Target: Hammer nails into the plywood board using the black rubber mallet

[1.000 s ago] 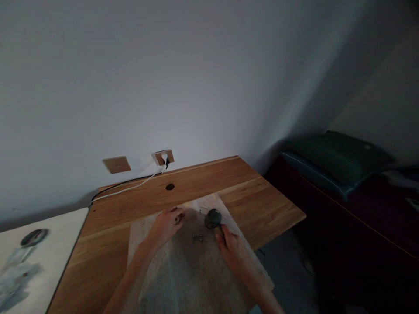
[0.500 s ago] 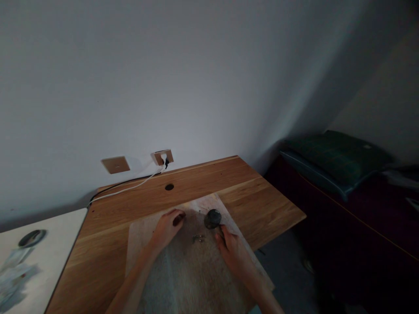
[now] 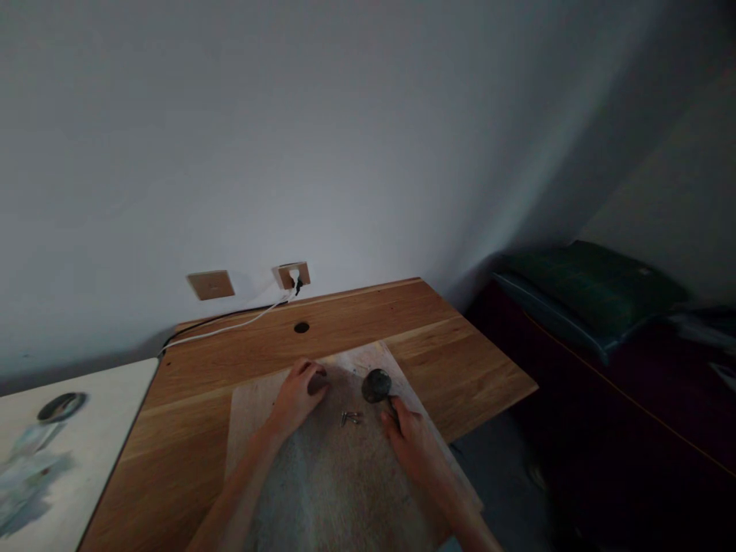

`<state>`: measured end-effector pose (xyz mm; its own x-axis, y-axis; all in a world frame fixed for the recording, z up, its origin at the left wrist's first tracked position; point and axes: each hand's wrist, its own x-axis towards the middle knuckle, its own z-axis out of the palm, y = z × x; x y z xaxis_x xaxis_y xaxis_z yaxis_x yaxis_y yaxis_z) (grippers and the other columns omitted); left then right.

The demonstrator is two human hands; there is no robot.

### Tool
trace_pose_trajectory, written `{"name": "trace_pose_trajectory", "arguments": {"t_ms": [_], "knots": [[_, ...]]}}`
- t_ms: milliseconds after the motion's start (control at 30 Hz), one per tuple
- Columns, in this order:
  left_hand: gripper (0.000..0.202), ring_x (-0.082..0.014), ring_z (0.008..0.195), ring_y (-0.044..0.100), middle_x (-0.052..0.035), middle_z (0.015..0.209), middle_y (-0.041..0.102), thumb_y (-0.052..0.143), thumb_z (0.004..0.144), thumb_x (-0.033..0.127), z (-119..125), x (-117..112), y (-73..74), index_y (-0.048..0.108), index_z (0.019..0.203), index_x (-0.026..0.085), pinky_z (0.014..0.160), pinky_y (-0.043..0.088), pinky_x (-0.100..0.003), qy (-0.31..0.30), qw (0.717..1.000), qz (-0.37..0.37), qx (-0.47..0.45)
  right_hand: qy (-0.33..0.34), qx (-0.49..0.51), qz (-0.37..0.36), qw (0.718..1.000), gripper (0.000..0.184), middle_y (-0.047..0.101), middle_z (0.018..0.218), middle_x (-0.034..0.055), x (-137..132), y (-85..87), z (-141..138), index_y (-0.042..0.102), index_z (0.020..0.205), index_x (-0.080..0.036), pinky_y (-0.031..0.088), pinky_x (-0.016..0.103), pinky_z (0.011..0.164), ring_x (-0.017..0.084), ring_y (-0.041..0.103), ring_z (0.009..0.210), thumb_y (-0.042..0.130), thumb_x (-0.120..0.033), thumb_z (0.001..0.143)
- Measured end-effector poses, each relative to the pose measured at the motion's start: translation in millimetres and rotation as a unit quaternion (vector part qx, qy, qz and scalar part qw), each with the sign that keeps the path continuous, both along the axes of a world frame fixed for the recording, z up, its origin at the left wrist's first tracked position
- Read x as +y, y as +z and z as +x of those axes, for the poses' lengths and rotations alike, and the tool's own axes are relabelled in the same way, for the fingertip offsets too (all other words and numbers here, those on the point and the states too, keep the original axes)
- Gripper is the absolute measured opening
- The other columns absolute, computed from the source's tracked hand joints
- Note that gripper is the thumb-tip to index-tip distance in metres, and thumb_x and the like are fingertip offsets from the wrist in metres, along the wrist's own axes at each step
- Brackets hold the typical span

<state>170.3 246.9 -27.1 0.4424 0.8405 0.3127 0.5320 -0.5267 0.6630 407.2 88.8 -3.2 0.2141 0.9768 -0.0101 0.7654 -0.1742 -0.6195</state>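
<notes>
A pale mat lies on the wooden desk, and both my hands rest on it. My left hand has its fingers curled round a small dark thing I cannot make out. My right hand lies closed just behind a dark round object, with a thin dark piece running from that object under its fingers. Between the two hands a few small metal parts lie on the mat.
A white cable runs along the desk's back edge to a wall socket. A round hole is cut in the desk. A white surface adjoins at left; a dark bed with a green cushion stands right.
My left hand's fingers have curled in more tightly round the small dark thing. The view has shifted slightly; the right hand and round object stay in place.
</notes>
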Motion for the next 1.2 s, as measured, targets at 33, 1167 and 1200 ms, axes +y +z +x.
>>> {"name": "trace_pose_trajectory", "arguments": {"t_ms": [33,1167,1200], "knots": [[0.015,-0.0272,0.106,0.068,-0.0083,0.109,0.066,0.072,0.081,0.014,0,0,-0.1,0.075,0.093,0.022,0.096,0.057,-0.041,0.003,1.0,0.002,-0.003,0.006,0.005,0.0,1.0,0.032,0.079,0.087,0.0113,1,2.6,-1,0.069,0.12,-0.018,0.051,0.036,0.072,0.029,0.077,0.084,0.043,-0.029,0.104],[0.02,-0.0235,0.1,0.066,-0.01,0.115,0.066,0.068,0.077,0.007,-2,3,-7.8,0.08,0.086,0.021,0.091,0.057,-0.036,-0.002,1.0,-0.004,-0.027,0.081,-0.033,-0.011,0.996,0.032,0.081,0.1,0.01,39,46.8,-62,0.063,0.134,-0.017,0.05,0.031,0.073,0.026,0.078,0.091,0.044,-0.023,0.109],[0.021,-0.0237,0.101,0.066,-0.01,0.116,0.065,0.067,0.077,0.007,-2,2,-7.0,0.08,0.086,0.021,0.091,0.057,-0.037,-0.003,1.0,-0.003,-0.026,0.081,-0.033,-0.011,0.996,0.031,0.081,0.101,0.0105,39,46.4,-62,0.063,0.133,-0.017,0.05,0.031,0.072,0.026,0.079,0.092,0.045,-0.023,0.109]]}}
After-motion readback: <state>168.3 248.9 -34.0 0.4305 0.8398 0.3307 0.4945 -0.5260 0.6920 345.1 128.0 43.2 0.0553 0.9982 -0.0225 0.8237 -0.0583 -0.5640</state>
